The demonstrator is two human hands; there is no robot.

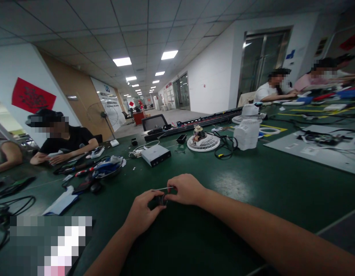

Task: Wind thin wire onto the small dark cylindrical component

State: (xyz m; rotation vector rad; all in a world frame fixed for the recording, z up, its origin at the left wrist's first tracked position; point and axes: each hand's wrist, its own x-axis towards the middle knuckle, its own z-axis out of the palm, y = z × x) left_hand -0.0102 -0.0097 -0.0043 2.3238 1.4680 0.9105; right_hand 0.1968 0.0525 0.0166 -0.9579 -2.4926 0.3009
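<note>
Pinching a small dark part [161,200] between thumb and forefinger, my left hand [141,212] is holding a narrow grip over the green table [203,237] in the head view. My right hand [187,189] is meeting it from the other side, its thumb reaching the part's edge and its fingertips drawn together on a thin pale rod [163,188]. That rod is running just beyond the part toward my left forefinger; whether the two pieces are touching, I cannot tell. My fingers are largely covering the part, hiding any marking.

Beyond my hands, writing is showing but blurring past reading: a red poster [33,96] is bearing a dark, character-like design, a white wall sign [107,92] is carrying a blue logo and lettering, and pale labels [292,146] are sitting on a grey panel [328,158] at right.

Farther up the table, a silver-grey box [154,153] with a black front is lying near a round white grille [204,145], which is bearing a motor-like assembly [198,134]. A black cable [226,154] is curling between the grille and a white plastic housing [246,134]. At left, a person in a black top [79,140] is handling a pale object [55,154]; at right, a person in white [264,92] is sitting.
</note>
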